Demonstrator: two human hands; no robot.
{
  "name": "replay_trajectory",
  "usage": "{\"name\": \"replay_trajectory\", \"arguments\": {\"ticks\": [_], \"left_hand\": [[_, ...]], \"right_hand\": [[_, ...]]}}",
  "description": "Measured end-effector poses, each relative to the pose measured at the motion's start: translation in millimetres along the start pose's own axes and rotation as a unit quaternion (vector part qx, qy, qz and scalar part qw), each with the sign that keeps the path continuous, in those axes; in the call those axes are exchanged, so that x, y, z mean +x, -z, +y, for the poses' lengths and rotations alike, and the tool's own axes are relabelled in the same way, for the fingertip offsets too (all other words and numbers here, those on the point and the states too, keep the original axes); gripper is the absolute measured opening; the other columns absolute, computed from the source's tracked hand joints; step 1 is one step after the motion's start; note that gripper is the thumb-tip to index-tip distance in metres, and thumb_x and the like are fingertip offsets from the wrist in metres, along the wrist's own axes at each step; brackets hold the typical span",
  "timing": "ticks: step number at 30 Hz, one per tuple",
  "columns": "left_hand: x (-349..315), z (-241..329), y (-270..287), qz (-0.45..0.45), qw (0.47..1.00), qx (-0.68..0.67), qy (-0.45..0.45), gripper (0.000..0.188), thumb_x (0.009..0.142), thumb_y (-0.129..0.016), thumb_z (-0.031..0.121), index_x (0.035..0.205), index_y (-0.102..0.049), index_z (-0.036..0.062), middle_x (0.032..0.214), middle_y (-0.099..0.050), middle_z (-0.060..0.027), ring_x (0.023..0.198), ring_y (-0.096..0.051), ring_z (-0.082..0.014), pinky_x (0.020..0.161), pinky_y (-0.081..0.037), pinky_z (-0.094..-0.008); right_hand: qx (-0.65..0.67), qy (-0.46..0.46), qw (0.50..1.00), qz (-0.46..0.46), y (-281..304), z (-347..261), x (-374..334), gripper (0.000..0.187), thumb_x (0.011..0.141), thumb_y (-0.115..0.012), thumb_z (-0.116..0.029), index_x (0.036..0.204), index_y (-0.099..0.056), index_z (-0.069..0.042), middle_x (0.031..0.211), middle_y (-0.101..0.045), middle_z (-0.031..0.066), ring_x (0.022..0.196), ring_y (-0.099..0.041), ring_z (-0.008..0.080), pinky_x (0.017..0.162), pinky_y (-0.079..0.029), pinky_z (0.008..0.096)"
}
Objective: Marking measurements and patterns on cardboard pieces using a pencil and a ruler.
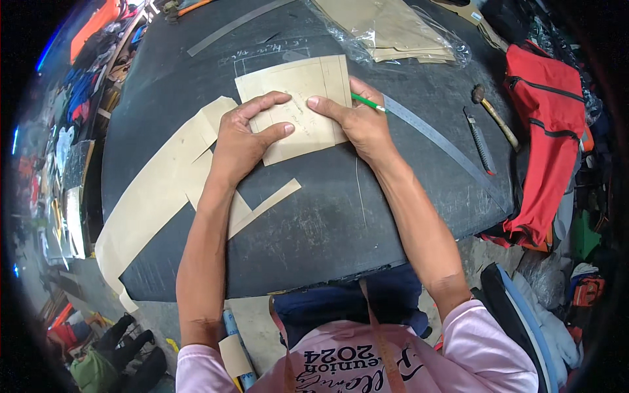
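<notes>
Between both hands I hold a tan paper pattern piece (pixel 308 82), roughly square, with pencilled lines and handwriting on it. My left hand (pixel 246 134) grips its left side, thumb and forefinger on the front face. My right hand (pixel 363 124) pinches the right side with the thumb on top, and a green pencil (pixel 367 101) sticks out from among its fingers. Beneath the left forearm lies a long curved offcut of tan paper (pixel 157 170), cut into along its edge. A steel ruler (pixel 445 144) rests right of my right hand.
On the dark, scuffed table (pixel 314 236), a hammer (pixel 495 114) and a utility knife (pixel 479 141) lie at the right, beside a red zippered bag (pixel 544 131). Clear plastic with tan paper sheets (pixel 400 33) sits at the back. Another metal ruler (pixel 239 26) lies far left.
</notes>
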State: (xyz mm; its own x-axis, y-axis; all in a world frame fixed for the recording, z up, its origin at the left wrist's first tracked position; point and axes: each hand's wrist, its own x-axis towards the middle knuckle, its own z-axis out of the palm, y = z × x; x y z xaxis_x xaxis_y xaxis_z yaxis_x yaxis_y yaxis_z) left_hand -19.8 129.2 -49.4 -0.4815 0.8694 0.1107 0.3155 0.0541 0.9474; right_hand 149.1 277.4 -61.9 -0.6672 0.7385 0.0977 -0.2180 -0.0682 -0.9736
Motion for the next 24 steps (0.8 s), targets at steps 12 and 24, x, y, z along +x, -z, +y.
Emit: {"name": "replay_trajectory", "arguments": {"ticks": [12,24], "left_hand": [[2.0,1.4,1.2,-0.003,0.999,-0.022,0.031,0.049,0.085,-0.093,0.009,0.133,-0.082,0.0111,0.139,-0.077,-0.0092,0.125,-0.071,-0.0207,0.112,-0.054,-0.0349],[5.1,-2.7,3.8,0.015,0.999,-0.041,0.023,0.049,0.085,-0.093,0.007,0.132,-0.081,0.0088,0.138,-0.077,-0.0097,0.123,-0.072,-0.0204,0.109,-0.056,-0.0346]], "right_hand": [[0.004,-0.011,0.999,-0.047,8.1,-3.3,2.6,0.055,0.087,-0.094,-0.008,0.137,-0.073,0.000,0.122,-0.080,0.0123,0.107,-0.076,0.0180,0.094,-0.062,0.0325],[-0.020,-0.070,0.992,-0.099,19.9,-1.7,3.5,0.076,0.077,-0.095,0.003,0.147,-0.066,0.000,0.134,-0.077,0.0136,0.121,-0.074,0.0209,0.107,-0.059,0.0359]]}}
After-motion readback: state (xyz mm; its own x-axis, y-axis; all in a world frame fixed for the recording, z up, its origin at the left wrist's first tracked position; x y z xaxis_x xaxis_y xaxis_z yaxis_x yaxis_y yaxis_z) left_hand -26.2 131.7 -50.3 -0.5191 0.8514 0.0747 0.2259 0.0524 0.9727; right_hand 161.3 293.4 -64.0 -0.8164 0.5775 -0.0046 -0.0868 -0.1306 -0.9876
